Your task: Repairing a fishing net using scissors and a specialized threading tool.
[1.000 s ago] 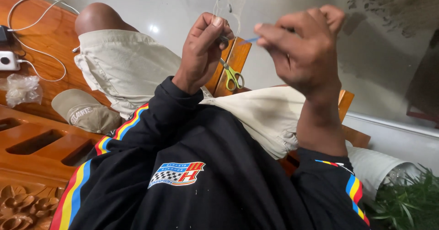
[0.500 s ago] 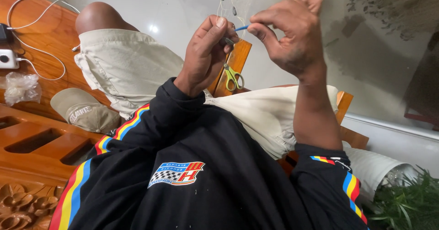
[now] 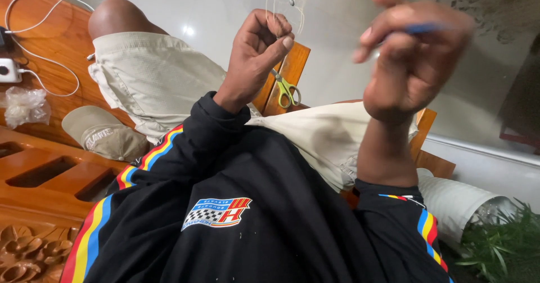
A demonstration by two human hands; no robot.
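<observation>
My left hand [image 3: 260, 52] is raised over my lap, fingers pinched on a thin pale line [image 3: 281, 1] that runs up out of view with small beads on it. My right hand [image 3: 410, 58], blurred, is up at the right and grips a small blue tool [image 3: 422, 28] between thumb and fingers. The two hands are apart. Green-handled scissors [image 3: 287, 89] lie on the wooden seat between my legs, just below my left hand. I sit in beige shorts and a black jacket with striped sleeves.
A wooden bench [image 3: 50, 52] at the left carries a white charger and cable [image 3: 11, 69], a crumpled plastic bag [image 3: 22, 106] and a beige cap [image 3: 101, 134]. A white bag [image 3: 455, 201] and green plant [image 3: 500, 249] are at the lower right. Pale tiled floor lies beyond.
My right hand has pulled away to the right from my left hand, carrying the blue tool. My left hand stays in place on the line.
</observation>
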